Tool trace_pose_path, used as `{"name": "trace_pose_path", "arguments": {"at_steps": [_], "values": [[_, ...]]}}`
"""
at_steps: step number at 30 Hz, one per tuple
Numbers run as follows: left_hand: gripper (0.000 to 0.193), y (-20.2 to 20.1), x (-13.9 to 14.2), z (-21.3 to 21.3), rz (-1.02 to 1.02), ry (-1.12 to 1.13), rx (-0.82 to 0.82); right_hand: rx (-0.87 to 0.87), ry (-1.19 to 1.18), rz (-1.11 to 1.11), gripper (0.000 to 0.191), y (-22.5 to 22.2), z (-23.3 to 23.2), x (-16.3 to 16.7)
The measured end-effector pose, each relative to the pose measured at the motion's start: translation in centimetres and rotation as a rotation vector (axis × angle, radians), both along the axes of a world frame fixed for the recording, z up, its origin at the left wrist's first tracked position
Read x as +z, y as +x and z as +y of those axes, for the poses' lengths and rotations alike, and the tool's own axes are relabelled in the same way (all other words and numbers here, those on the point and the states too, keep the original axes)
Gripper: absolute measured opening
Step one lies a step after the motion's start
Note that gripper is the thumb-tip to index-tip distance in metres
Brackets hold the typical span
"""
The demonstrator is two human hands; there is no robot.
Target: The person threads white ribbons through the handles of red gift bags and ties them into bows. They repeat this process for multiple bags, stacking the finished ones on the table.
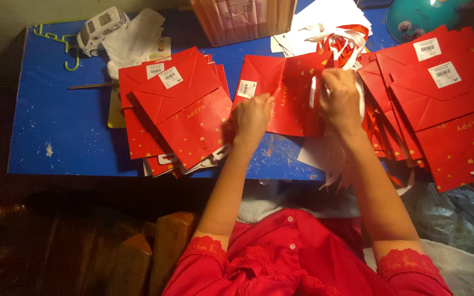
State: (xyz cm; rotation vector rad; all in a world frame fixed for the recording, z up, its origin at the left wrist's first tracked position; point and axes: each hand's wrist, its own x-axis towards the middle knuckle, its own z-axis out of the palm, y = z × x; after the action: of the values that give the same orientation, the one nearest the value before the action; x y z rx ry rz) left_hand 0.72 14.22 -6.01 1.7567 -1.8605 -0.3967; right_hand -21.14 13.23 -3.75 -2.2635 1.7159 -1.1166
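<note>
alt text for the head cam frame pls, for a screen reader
Seen from above, a person's left hand and right hand hold a flat red paper gift bag over a blue table, the right at its white ribbon handle. Stacks of matching red bags lie left and right; a white toy van sits at the far left.

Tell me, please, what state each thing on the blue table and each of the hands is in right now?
Red bag in hand: folded flat, held by both hands.
Left hand: pressing on the bag.
Right hand: gripping white ribbon.
Left stack of red bags: flat, fanned.
Right stack of red bags: flat, overlapping.
Toy car: upright.
</note>
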Motion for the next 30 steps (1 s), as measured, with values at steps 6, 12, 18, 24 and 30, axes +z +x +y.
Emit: {"name": "trace_pose_path", "arguments": {"at_steps": [6, 12, 18, 24, 30], "values": [[0.030, -2.7, 0.5, -2.7, 0.384, -0.073, -0.202, 0.291, 0.296, -0.643, 0.031, 0.8, -4.1, -1.2], [0.027, -5.2, -0.7, -7.2, 0.740, -0.027, -0.155, 0.467, 0.399, -0.736, 0.030, 1.0, -7.2, -3.2], [0.019, -4.7, -2.2, -8.6, 0.950, 0.190, -0.373, 0.481, 0.422, -0.746, 0.041, 0.0, -6.9, -4.9], [0.018, -2.8, -1.2, -8.3, 0.823, 0.223, -0.496, 0.341, 0.344, -0.539, 0.025, -0.1, -5.7, -3.7], [0.016, -3.5, -0.2, -8.0, 0.820, 0.136, -0.401, 0.156, 0.176, -0.379, 0.011, -0.1, -5.4, -3.5]]}}
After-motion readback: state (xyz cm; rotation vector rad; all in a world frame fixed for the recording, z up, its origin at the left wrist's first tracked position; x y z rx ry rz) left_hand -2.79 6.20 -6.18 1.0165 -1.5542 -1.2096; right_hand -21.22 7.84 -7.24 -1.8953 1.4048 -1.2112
